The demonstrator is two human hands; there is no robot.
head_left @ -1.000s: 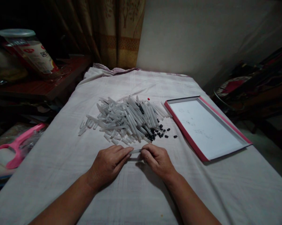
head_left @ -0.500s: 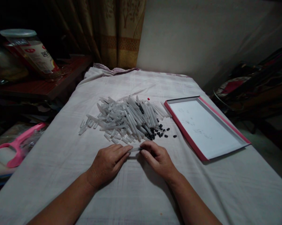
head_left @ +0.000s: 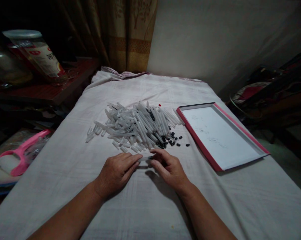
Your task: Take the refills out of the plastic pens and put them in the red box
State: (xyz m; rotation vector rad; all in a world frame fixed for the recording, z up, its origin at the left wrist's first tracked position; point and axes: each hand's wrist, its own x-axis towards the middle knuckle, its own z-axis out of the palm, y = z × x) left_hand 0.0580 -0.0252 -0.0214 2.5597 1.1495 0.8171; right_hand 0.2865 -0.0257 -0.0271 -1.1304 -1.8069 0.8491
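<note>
My left hand [head_left: 119, 171] is closed round a translucent pen barrel [head_left: 144, 159], whose free end points right. At that dark end, the thumb and index finger of my right hand [head_left: 168, 169] meet the barrel from below and above; the tip between them is partly hidden. Just beyond both hands lies a heap of translucent pen barrels and caps [head_left: 132, 125]. Small black plugs [head_left: 163, 143] are scattered at the heap's right front side.
A shallow red-edged box lid [head_left: 210, 136] with a white inside sits right of the heap. One small red plug [head_left: 160, 105] lies behind it. A white cloth [head_left: 130, 213] covers the table. At left are a plastic jar [head_left: 40, 56] and a pink-handled item [head_left: 22, 155].
The index finger of my right hand has lifted slightly at the barrel's dark end. My left hand keeps its hold. The whole view has shifted a little.
</note>
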